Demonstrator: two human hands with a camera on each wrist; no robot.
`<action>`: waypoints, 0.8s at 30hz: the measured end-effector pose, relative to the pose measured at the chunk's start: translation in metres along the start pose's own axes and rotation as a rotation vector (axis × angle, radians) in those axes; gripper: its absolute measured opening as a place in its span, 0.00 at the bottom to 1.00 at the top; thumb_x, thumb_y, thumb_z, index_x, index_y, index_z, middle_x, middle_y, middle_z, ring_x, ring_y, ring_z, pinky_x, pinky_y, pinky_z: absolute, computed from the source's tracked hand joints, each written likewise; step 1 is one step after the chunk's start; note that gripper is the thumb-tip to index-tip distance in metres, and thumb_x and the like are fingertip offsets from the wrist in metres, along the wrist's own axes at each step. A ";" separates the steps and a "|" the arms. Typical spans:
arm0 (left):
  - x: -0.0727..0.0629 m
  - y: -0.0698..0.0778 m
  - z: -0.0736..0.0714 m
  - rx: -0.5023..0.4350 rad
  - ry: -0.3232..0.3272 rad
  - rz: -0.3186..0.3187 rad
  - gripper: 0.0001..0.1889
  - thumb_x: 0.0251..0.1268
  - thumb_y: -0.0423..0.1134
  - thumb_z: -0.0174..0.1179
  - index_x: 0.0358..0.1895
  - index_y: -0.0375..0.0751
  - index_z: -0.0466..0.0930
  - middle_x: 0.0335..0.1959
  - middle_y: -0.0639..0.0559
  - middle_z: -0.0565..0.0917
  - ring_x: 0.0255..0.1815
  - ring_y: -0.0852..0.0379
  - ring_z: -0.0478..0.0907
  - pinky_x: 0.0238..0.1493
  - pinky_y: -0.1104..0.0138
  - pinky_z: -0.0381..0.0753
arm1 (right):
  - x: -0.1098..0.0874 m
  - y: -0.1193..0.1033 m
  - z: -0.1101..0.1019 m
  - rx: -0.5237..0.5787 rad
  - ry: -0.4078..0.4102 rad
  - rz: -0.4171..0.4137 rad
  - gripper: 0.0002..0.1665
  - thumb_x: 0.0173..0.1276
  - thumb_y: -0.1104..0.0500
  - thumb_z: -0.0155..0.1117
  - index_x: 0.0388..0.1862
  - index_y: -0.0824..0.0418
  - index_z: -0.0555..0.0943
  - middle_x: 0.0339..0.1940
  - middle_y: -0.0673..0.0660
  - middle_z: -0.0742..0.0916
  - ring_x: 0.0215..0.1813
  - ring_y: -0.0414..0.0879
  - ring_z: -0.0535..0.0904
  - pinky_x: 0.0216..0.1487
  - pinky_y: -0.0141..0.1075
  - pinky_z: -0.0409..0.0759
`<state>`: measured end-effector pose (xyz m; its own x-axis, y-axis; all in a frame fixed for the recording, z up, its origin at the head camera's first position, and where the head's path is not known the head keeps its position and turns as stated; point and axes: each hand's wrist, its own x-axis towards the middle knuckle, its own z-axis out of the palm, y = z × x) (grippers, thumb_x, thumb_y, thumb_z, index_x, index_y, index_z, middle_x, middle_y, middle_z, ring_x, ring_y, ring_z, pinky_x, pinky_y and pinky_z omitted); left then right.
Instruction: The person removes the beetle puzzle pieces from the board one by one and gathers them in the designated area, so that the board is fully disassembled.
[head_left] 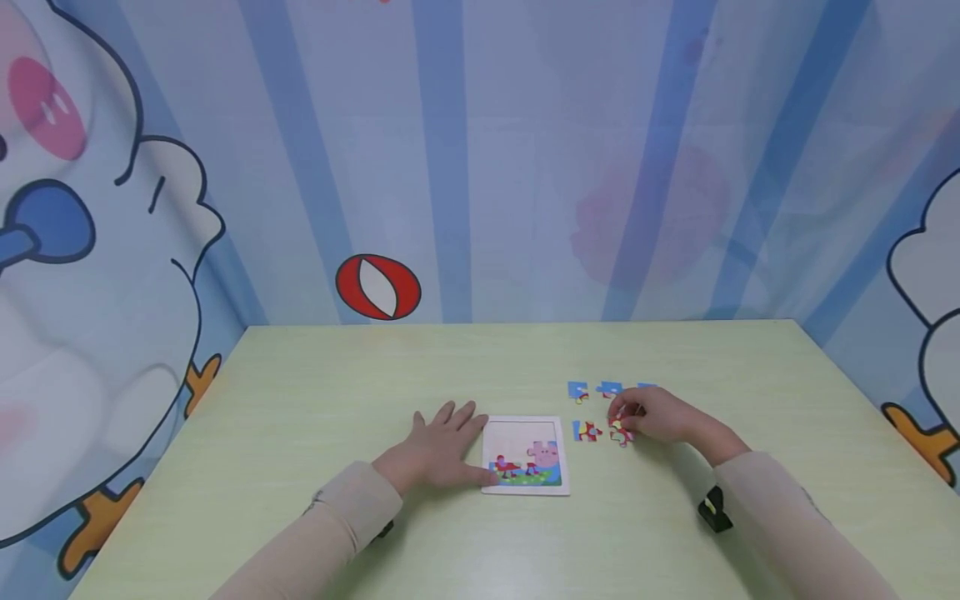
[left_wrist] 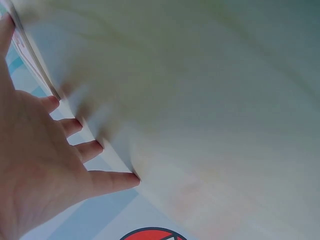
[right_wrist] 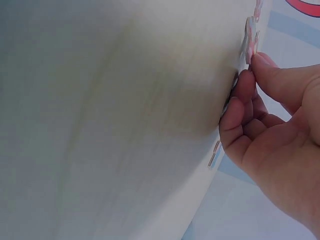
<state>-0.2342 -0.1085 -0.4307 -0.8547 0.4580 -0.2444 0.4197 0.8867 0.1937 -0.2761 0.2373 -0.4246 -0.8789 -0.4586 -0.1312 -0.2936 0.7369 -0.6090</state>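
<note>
A white-framed jigsaw tray (head_left: 525,419) lies on the table, its lower and right parts filled with pieces showing a pink pig, red shapes and green grass. My left hand (head_left: 442,450) is spread on the table with thumb and index finger at the tray's left edge. To the right of the tray, my right hand (head_left: 660,415) pinches a red and yellow puzzle piece (head_left: 620,432) between thumb and fingers; in the right wrist view this piece (right_wrist: 249,40) is seen edge-on at the thumb tip. Another loose piece (head_left: 586,431) lies between it and the tray.
Blue-topped loose pieces lie in a row behind, among them a left one (head_left: 577,391) and a middle one (head_left: 610,389); a third (head_left: 647,386) is partly hidden by my right hand. The pale table (head_left: 337,375) ends at a printed blue curtain (head_left: 502,208).
</note>
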 end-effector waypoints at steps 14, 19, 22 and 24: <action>-0.002 0.002 -0.003 -0.017 0.000 -0.006 0.49 0.56 0.72 0.54 0.76 0.48 0.54 0.78 0.47 0.51 0.78 0.39 0.44 0.66 0.32 0.47 | -0.001 -0.003 -0.002 -0.044 0.027 0.009 0.09 0.68 0.68 0.58 0.44 0.60 0.80 0.33 0.53 0.80 0.36 0.46 0.72 0.37 0.37 0.73; -0.003 0.003 -0.004 -0.020 -0.003 -0.007 0.49 0.56 0.72 0.55 0.76 0.48 0.55 0.78 0.47 0.51 0.78 0.39 0.44 0.66 0.32 0.46 | -0.001 -0.013 -0.007 -0.017 0.040 -0.026 0.12 0.69 0.68 0.57 0.49 0.65 0.79 0.34 0.54 0.79 0.35 0.45 0.75 0.36 0.37 0.75; -0.003 0.003 -0.004 -0.020 -0.004 -0.009 0.49 0.56 0.72 0.55 0.76 0.48 0.54 0.78 0.47 0.51 0.78 0.39 0.44 0.66 0.32 0.46 | -0.001 -0.022 -0.011 0.000 0.048 -0.068 0.13 0.69 0.68 0.57 0.51 0.67 0.78 0.36 0.55 0.80 0.35 0.45 0.76 0.37 0.38 0.76; -0.002 0.003 -0.004 -0.020 -0.005 -0.009 0.49 0.56 0.72 0.55 0.76 0.49 0.54 0.78 0.47 0.51 0.78 0.39 0.44 0.66 0.32 0.46 | -0.002 -0.028 -0.012 0.001 0.054 -0.092 0.13 0.69 0.68 0.58 0.51 0.67 0.78 0.37 0.55 0.80 0.36 0.45 0.76 0.38 0.38 0.76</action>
<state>-0.2324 -0.1075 -0.4263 -0.8571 0.4500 -0.2509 0.4055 0.8896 0.2103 -0.2705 0.2233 -0.3978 -0.8670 -0.4972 -0.0324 -0.3738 0.6920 -0.6176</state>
